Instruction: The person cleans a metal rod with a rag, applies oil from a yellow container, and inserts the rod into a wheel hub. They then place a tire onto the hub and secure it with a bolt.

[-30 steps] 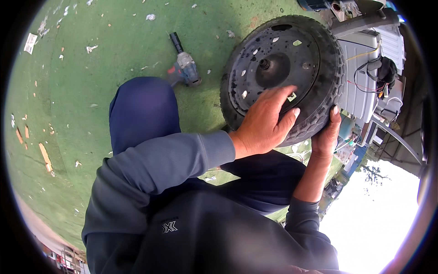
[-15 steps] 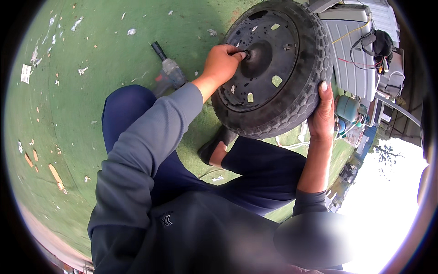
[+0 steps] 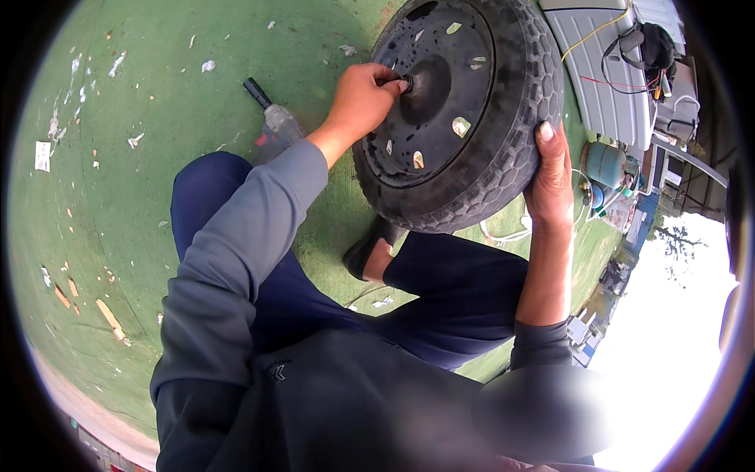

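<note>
A black wheel with a chunky-treaded tyre (image 3: 528, 98) stands tilted in front of me, its dark, wet-spotted disc (image 3: 472, 79) turned left and pierced by several slots. At the raised centre, my left hand (image 3: 360, 101) is closed in a pinch on a small dark nut-like part (image 3: 406, 83), mostly covered by the fingertips. Against the tyre's right side rests my right hand (image 3: 550, 181), thumb on the tread and the other fingers hidden behind. A grey power tool with a long black socket (image 3: 281, 122) lies on the floor beyond my left forearm.
Scraps of paper and wood pieces (image 3: 112, 318) litter the green floor (image 3: 102, 212) on the left. At the right are a ribbed grey panel (image 3: 602, 75), a black bag with cables (image 3: 653, 51), a blue-green gas cylinder (image 3: 605, 164) and a pale hose (image 3: 507, 236).
In the picture, the wheel and both hands have shifted slightly up and left, and the floor view has moved a little too. Each hand keeps its hold.
</note>
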Motion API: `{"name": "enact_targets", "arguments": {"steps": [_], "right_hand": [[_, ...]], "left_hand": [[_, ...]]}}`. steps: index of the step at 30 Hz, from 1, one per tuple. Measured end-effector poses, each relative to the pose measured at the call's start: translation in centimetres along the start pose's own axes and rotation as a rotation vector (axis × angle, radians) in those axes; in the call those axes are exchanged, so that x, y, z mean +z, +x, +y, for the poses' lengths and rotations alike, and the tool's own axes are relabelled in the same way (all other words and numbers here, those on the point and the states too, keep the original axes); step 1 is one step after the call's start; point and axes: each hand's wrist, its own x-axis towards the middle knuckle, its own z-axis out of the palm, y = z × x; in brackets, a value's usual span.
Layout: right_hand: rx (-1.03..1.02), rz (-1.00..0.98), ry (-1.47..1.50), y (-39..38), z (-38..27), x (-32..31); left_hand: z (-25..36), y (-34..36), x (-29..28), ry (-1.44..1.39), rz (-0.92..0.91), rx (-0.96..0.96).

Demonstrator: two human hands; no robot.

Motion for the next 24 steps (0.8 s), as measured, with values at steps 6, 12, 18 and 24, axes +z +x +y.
{"name": "enact_targets", "arguments": {"steps": [6, 12, 18, 24], "right_hand": [[-0.004, 0.011, -0.014, -0.2, -0.3, 0.3], [0.009, 0.009, -0.028, 0.2, 0.2, 0.2], [0.000, 0.008, -0.017, 0.0, -1.0, 1.0], [0.003, 0.013, -0.041, 0.4, -0.8, 0.7]], "left_hand": [[1.5, -0.3, -0.4, 0.223, -0.039, 0.003], [0.5, 0.6, -1.7, 0.491, -0.104, 0.439], [0.0, 1.1, -0.9, 0.551, -0.075, 0.475], [-0.7, 2.0, -0.3, 0.189, -0.167, 0.047]]}}
